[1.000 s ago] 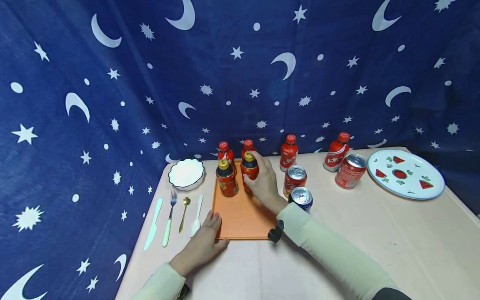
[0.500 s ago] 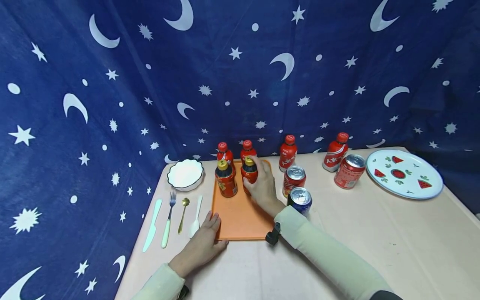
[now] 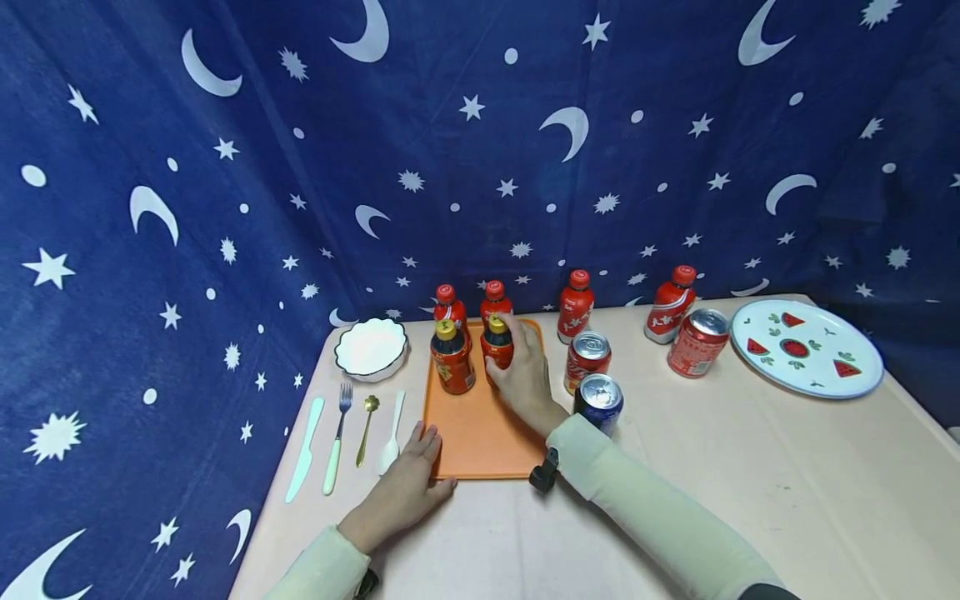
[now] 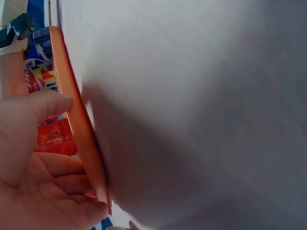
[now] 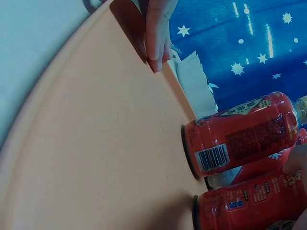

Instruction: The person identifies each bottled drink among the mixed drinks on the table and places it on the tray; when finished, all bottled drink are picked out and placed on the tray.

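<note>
My right hand [image 3: 525, 379] grips a red-labelled drink bottle [image 3: 497, 347] with a yellow cap, thumb on its near left side, fingers around its right. The bottle stands upright on the orange tray [image 3: 480, 437], and its lower part is partly covered by the hand. Beside it, to the left, a matching yellow-capped bottle [image 3: 453, 367] stands on the tray. My left hand [image 3: 401, 490] rests at the tray's front left corner, fingers along the left edge and thumb near the front edge. In the left wrist view the thumb [image 4: 60, 103] lies against the orange rim.
Behind the tray's bottles stand two red-capped bottles [image 3: 495, 296]. Right of the tray are a red can [image 3: 587, 367], a dark blue can [image 3: 598, 407], more red bottles [image 3: 575, 312] and a patterned plate [image 3: 825, 350]. Cutlery [image 3: 337, 442] and a white bowl [image 3: 371, 348] lie left.
The right hand and forearm have shifted very slightly; the hand stays on the same bottle. The left hand has not moved, and the bottles and cans stand as before.
</note>
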`<act>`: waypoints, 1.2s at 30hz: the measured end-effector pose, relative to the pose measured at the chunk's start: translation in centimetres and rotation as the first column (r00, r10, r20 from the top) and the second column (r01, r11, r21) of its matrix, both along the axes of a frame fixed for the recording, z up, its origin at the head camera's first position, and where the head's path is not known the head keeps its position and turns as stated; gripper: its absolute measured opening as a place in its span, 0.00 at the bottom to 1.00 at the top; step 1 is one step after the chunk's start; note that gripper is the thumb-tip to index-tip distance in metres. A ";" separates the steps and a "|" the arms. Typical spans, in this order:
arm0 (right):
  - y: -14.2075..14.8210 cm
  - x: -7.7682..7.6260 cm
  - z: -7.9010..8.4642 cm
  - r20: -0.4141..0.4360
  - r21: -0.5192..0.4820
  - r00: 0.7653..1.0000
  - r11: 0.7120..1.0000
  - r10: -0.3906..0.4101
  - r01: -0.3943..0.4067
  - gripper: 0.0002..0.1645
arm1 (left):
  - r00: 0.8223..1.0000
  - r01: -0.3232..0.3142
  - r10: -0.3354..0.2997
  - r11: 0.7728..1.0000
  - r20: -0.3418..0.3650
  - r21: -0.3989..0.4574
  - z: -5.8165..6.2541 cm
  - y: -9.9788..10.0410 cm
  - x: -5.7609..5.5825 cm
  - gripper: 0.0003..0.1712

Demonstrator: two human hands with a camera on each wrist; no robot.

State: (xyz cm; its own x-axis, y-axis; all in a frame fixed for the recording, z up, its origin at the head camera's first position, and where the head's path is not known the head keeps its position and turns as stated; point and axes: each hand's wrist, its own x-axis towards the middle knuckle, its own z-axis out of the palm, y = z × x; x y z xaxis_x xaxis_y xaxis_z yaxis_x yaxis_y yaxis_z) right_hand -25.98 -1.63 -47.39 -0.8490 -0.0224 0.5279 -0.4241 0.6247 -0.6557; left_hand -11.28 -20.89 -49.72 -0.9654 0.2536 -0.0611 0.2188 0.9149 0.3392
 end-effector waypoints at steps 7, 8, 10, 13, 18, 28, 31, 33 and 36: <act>0.3 0.5 0.4 -0.035 0.022 0.999 1.000 0.004 -0.003 0.58 | 1.000 0.005 -0.005 1.000 -0.003 0.017 0.0 0.0 0.0 0.44; 0.3 0.5 0.6 -0.041 0.021 0.999 1.000 0.006 -0.005 0.59 | 1.000 0.006 -0.006 1.000 -0.005 0.015 0.0 0.1 0.0 0.44; 0.4 0.7 0.9 -0.053 0.020 0.999 1.000 0.008 -0.007 0.59 | 1.000 0.007 -0.006 1.000 -0.003 0.013 -0.1 0.1 0.0 0.44; 0.7 1.1 1.5 -0.085 0.005 0.996 1.000 0.014 -0.014 0.59 | 1.000 0.003 -0.003 1.000 0.004 0.013 -0.2 0.2 0.0 0.44; 1.5 2.4 3.1 -0.174 -0.042 0.985 0.999 0.020 -0.028 0.53 | 1.000 -0.003 0.003 1.000 0.005 0.012 -0.1 0.2 0.1 0.44; 6.6 3.3 8.5 -0.315 -0.170 0.949 0.983 0.009 -0.066 0.43 | 1.000 0.010 -0.010 1.000 -0.004 0.013 0.0 0.0 0.1 0.44; 10.0 2.0 9.7 -0.313 -0.177 0.949 0.984 -0.032 -0.025 0.41 | 1.000 0.015 -0.015 1.000 -0.002 0.010 0.0 0.0 0.1 0.44; 12.2 1.0 10.2 -0.293 -0.176 0.955 0.984 -0.046 -0.006 0.40 | 1.000 0.016 -0.016 1.000 0.002 0.006 -0.1 0.0 0.1 0.44; 15.2 -0.8 10.3 -0.266 -0.162 0.962 0.987 -0.059 0.015 0.39 | 1.000 0.017 -0.017 1.000 0.002 0.006 0.0 0.0 0.0 0.44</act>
State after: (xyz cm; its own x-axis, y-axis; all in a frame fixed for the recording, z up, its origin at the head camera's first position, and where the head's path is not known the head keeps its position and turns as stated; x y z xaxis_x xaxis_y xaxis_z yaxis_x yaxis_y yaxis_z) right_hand -26.77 13.60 -37.09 -0.6741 0.1077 0.7308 -0.5766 0.5417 -0.6117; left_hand -11.27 -20.87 -49.69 -0.9608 0.2703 -0.0614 0.2337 0.9091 0.3449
